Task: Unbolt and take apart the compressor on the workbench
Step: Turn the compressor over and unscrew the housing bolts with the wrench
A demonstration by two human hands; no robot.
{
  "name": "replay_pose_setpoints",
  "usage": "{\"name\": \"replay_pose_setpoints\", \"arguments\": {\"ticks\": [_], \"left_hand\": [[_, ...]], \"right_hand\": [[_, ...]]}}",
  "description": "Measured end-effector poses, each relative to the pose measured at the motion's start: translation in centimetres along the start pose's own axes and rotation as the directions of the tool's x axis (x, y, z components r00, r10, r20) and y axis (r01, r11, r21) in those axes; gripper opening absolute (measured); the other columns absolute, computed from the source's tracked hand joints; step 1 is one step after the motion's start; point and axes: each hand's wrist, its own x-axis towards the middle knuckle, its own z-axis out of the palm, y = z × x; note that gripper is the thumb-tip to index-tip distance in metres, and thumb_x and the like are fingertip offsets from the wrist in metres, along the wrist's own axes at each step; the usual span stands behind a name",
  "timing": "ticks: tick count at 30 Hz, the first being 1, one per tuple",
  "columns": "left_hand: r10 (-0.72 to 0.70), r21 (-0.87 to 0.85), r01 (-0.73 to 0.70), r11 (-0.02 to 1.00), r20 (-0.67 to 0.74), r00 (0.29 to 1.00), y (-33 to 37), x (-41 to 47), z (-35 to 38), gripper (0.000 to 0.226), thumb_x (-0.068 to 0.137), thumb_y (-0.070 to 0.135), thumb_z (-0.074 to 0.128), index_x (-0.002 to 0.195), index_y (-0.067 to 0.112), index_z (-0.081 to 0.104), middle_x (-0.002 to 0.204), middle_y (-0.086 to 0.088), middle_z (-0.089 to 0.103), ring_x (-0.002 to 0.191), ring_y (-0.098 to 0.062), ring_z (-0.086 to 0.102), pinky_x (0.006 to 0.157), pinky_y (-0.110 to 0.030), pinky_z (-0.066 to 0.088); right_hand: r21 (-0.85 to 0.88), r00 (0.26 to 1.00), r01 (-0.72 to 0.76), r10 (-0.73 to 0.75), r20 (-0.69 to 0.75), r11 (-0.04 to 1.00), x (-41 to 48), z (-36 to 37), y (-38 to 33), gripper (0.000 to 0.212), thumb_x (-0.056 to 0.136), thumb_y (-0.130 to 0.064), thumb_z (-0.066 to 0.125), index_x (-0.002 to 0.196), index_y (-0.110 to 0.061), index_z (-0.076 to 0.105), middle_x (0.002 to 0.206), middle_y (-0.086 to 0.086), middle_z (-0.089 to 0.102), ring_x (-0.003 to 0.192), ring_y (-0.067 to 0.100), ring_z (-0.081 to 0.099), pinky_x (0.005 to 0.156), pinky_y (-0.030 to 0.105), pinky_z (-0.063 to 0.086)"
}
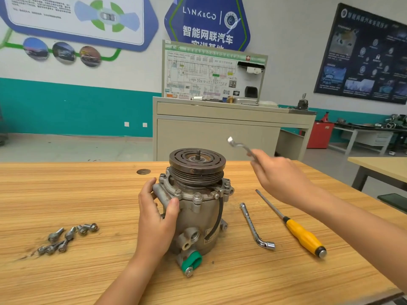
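We have the compressor (198,208) standing on end in the middle of the table (66,183), directly in front of us. Its long axis is upright, with the grooved pulley (197,164) on top. Our left hand (157,214) is the nearer one. It is wrapped round the left side of the body just under the flange, with the thumb across the front, and it steadies the unit.

Our right hand (277,175) is up in the air to the right of the pulley and a little beyond it, clear of the compressor. It grips a spanner (239,146) by the shank, and the head points up and to the left.

The flange bolts (197,195) sit in a ring just below the pulley, heads up, so we judge they are the job in hand. The spanner has to come down and to the left to reach one. The pulley rim seems to overhang the ring somewhat, so we would bring the spanner in from outside the rim.

A cluster of loose bolts (68,237) lies well to the left. To the right of the compressor lie a socket wrench (253,225) and, beyond it, a yellow-handled screwdriver (295,227), neither touching it.
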Motion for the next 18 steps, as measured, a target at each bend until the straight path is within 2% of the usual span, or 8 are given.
{"name": "replay_pose_setpoints", "arguments": {"ticks": [2, 4, 7, 11, 14, 16, 18], "left_hand": [[0.0, -0.003, 0.0, 1.0, -0.003, 1.0, 0.0, 0.0, 0.0, 0.063, 0.068, 0.064, 0.044, 0.127, 0.052, 0.024, 0.139, 0.011, 0.034, 0.13, -0.018, 0.04, 0.104, -0.048, 0.041], [0.002, -0.006, -0.002, 1.0, -0.004, 1.0, 0.0, 0.0, 0.0, 0.063, 0.068, 0.064, 0.044, 0.126, 0.052, 0.024, 0.138, 0.011, 0.035, 0.128, -0.02, 0.042, 0.103, -0.048, 0.041], [0.009, -0.009, -0.009, 1.0, -0.009, 1.0, 0.1, 0.1, 0.0, 0.065, 0.067, 0.063, 0.045, 0.127, 0.048, 0.025, 0.138, 0.009, 0.035, 0.127, -0.021, 0.043, 0.102, -0.049, 0.041], [0.011, -0.006, -0.012, 1.0, -0.012, 1.0, 0.2, 0.0, 0.0, 0.063, 0.066, 0.063, 0.044, 0.125, 0.049, 0.025, 0.138, 0.009, 0.035, 0.129, -0.021, 0.042, 0.103, -0.05, 0.04], [0.002, -0.009, -0.002, 1.0, -0.009, 1.0, 0.1, 0.0, 0.1, 0.064, 0.066, 0.063, 0.044, 0.126, 0.05, 0.024, 0.14, 0.009, 0.035, 0.129, -0.019, 0.041, 0.104, -0.05, 0.04], [0.008, -0.004, -0.008, 1.0, -0.01, 1.0, 0.0, 0.1, 0.2, 0.068, 0.066, 0.063, 0.044, 0.128, 0.046, 0.025, 0.139, 0.009, 0.035, 0.129, -0.019, 0.041, 0.104, -0.05, 0.039], [0.014, -0.003, -0.014, 1.0, -0.017, 1.0, 0.0, 0.1, 0.2, 0.069, 0.065, 0.063, 0.044, 0.129, 0.044, 0.026, 0.138, 0.009, 0.035, 0.128, -0.019, 0.042, 0.103, -0.05, 0.04]], "right_hand": [[-0.04, 0.991, 0.004, 0.001, 0.131, 0.999, -1.9, -0.8, 0.0, 0.03, 0.099, -0.029, 0.031, 0.126, -0.023, 0.041, 0.07, -0.004, 0.055, 0.064, 0.018, 0.053, 0.052, 0.031, 0.041], [-0.065, 0.974, -0.01, 0.024, 0.226, 0.998, -3.1, -1.3, -0.2, 0.034, 0.099, -0.03, 0.03, 0.133, -0.03, 0.034, 0.068, -0.008, 0.05, 0.064, 0.015, 0.05, 0.052, 0.027, 0.037], [-0.149, 0.943, 0.013, 0.037, 0.331, 0.989, -3.4, -1.6, -1.0, 0.038, 0.099, -0.023, 0.031, 0.136, -0.03, 0.03, 0.063, -0.009, 0.043, 0.059, 0.011, 0.043, 0.046, 0.023, 0.029], [-0.346, 0.924, 0.093, 0.049, 0.38, 0.934, -2.9, -2.0, -2.2, 0.044, 0.091, -0.005, 0.037, 0.133, -0.016, 0.031, 0.06, -0.004, 0.038, 0.051, 0.013, 0.035, 0.042, 0.025, 0.026], [-0.458, 0.891, 0.233, 0.001, 0.454, 0.858, -2.2, -2.5, -3.4, 0.056, 0.087, 0.006, 0.04, 0.139, -0.001, 0.02, 0.058, 0.001, 0.033, 0.046, 0.016, 0.03, 0.037, 0.027, 0.023], [-0.472, 0.873, 0.283, -0.02, 0.487, 0.835, -1.7, -2.6, -3.4, 0.047, 0.087, 0.005, 0.041, 0.132, 0.001, 0.029, 0.058, 0.001, 0.033, 0.046, 0.016, 0.031, 0.036, 0.027, 0.023], [-0.469, 0.867, 0.307, -0.04, 0.497, 0.828, -1.1, -2.8, -2.6, 0.025, 0.092, -0.004, 0.04, 0.116, -0.008, 0.041, 0.058, -0.003, 0.036, 0.047, 0.012, 0.034, 0.038, 0.024, 0.025]]}}
